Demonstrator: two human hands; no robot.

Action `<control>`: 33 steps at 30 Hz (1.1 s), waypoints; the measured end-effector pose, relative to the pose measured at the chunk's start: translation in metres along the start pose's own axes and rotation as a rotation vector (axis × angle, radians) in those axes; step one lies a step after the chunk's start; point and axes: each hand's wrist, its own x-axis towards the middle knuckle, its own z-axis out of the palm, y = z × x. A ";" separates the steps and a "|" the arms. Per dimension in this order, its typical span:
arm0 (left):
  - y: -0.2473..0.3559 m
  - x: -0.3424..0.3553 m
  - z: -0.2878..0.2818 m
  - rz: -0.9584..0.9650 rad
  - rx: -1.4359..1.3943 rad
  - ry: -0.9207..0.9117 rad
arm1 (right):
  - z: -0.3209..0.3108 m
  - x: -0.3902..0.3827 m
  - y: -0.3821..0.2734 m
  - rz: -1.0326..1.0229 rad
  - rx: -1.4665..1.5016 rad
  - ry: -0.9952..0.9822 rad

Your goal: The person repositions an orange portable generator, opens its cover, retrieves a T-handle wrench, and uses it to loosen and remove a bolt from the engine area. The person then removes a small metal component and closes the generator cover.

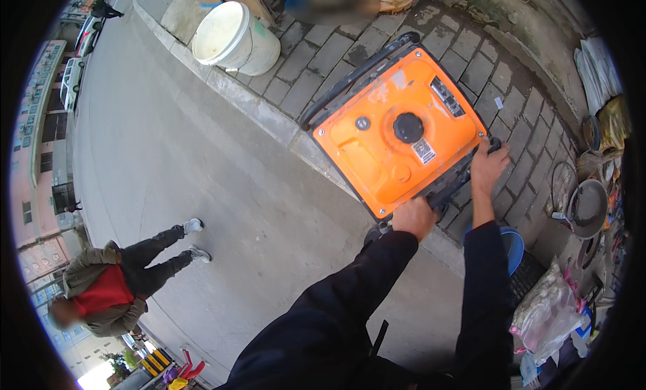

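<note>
An orange portable generator [370, 154] with a black tube frame, a round black cap on its top and scuffed paint lies ahead of me over the kerb and paving. My left hand [414, 218] is closed on the frame at the generator's lower corner, nearest my body. My right hand [488, 165] grips the black bar at the right corner, with its fingers wrapped round it. Both dark-sleeved forearms reach in from the lower edge.
A white bucket [245, 50] stands on the brick pavement [313, 77]. A blue bucket [513, 249], a metal basin [587, 208] and bags [545, 313] line the right side. A person [104, 296] in a red top stands on the road to the left; vehicles [69, 84] are farther along it.
</note>
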 end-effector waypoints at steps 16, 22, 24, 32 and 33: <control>-0.035 -0.013 -0.011 0.433 -0.319 0.152 | 0.009 -0.085 -0.029 0.277 -0.017 -0.043; -0.144 -0.066 -0.030 0.673 -0.829 0.171 | 0.017 -0.069 -0.002 0.285 -0.199 0.018; -0.205 -0.083 -0.026 0.602 -0.881 0.048 | 0.017 -0.063 0.005 0.295 -0.137 0.005; -0.410 -0.105 0.035 0.176 -0.675 -0.139 | 0.007 -0.058 0.008 0.326 0.099 -0.028; -0.424 -0.103 0.043 0.181 -0.656 -0.174 | 0.005 -0.059 0.006 0.327 0.081 -0.033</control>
